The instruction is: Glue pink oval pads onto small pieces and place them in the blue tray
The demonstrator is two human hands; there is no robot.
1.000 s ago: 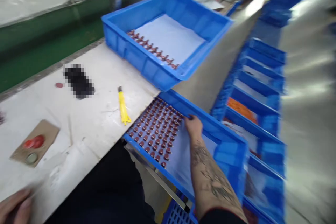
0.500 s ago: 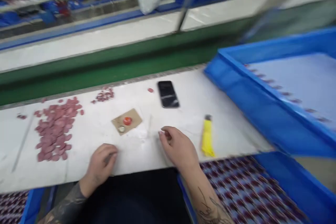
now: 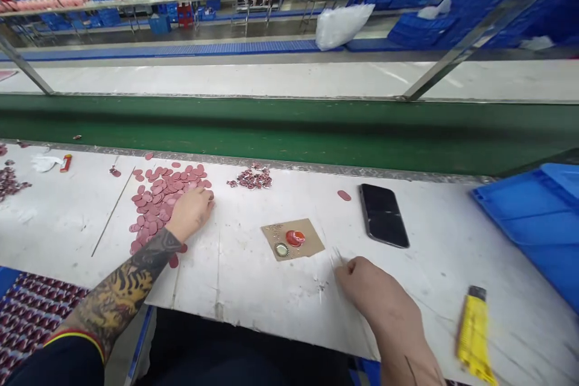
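On the right edge of a pile of flat pink oval discs (image 3: 156,202) rests my left hand (image 3: 193,212), its fingers curled together; whatever is under the fingertips is hidden. My right hand (image 3: 377,289) is closed above the white table, pinching a thin pair of tweezers (image 3: 336,257) whose pale prongs point up and left. Between the hands lies a brown cardboard piece (image 3: 312,241) with a glossy red blob (image 3: 295,238) and a small bottle cap (image 3: 281,249) on it. Behind it is a small heap of dark red shiny pieces (image 3: 254,178).
A black phone (image 3: 384,215) and a single pink disc (image 3: 344,195) lie behind my right hand. To the right are a yellow box cutter (image 3: 473,335) and a blue tray (image 3: 538,217). A red lighter (image 3: 66,163) lies far left. A green strip (image 3: 271,126) runs behind the table.
My left hand has moved left and away from me, from the table's front edge to the disc pile. My right hand stays near the cardboard. The view has swung left.
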